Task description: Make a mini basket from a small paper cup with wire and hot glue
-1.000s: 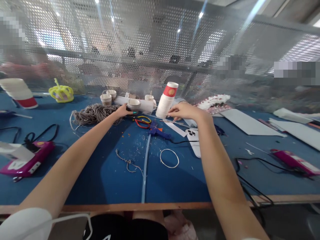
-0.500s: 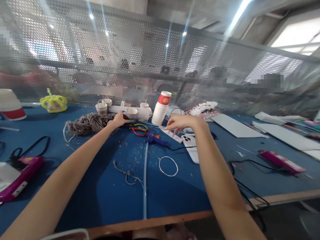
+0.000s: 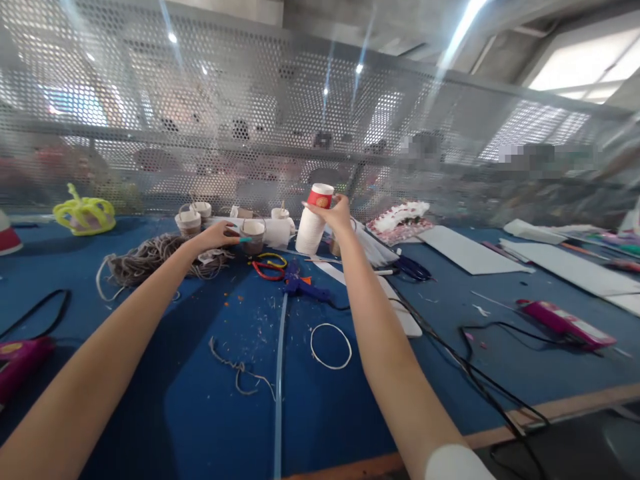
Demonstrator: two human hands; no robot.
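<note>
My right hand [image 3: 334, 212] has its thumb and fingers around the red upper part of a leaning stack of white paper cups [image 3: 311, 230]. My left hand [image 3: 220, 238] hovers by the yarn, fingers apart and holding nothing, beside a small grey cup [image 3: 253, 235]. Under it lies a heap of grey yarn [image 3: 145, 259]. Scissors with red and yellow handles [image 3: 270, 265] rest between my hands, and a blue glue gun [image 3: 303, 285] lies nearer me with a long clear glue stick [image 3: 281, 373] trailing from it.
A white ring [image 3: 331, 346] and a grey string piece [image 3: 241, 368] lie in front. White boards [image 3: 470, 250] and a magenta power strip [image 3: 565, 325] are on the right, with black cables across the blue table. A yellow crown-like object [image 3: 85, 212] stands left; mesh panels rise behind.
My right hand has moved up and left from the white strip and taken hold of the cup stack. My left hand has shifted left, away from the scissors. The view has turned slightly.
</note>
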